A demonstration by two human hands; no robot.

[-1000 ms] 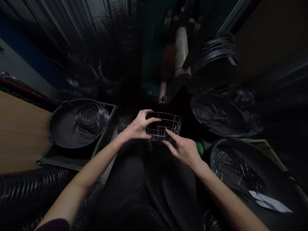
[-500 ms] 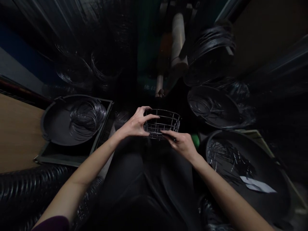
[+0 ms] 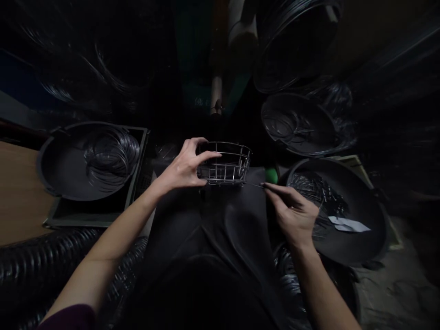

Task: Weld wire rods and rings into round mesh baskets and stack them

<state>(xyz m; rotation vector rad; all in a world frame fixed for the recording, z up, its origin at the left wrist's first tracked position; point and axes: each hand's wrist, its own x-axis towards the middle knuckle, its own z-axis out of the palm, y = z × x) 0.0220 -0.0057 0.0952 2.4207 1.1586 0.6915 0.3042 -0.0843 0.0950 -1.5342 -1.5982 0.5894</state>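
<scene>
A small round wire basket [image 3: 227, 162] sits on my lap, just past my knees. My left hand [image 3: 184, 167] grips its left rim, thumb outside and fingers curled over the top wire. My right hand [image 3: 292, 213] is off the basket, to its right, pinching a thin short wire [image 3: 256, 185] whose tip points at the basket's lower right edge. Directly beside that hand lies a dark round pan [image 3: 357, 238] holding several short wire pieces.
A dark pan with wire rings [image 3: 106, 156] sits on a tray at the left, beside a wooden surface [image 3: 17, 197]. Another pan [image 3: 299, 126] with rings is at the back right. A green button [image 3: 271, 174] shows behind the basket. Ribbed black hose [image 3: 30, 266] lies at lower left.
My right hand has left the basket's front and drawn back to the right, now pinching a thin wire. My left hand keeps its hold on the basket. The view has tilted downward.
</scene>
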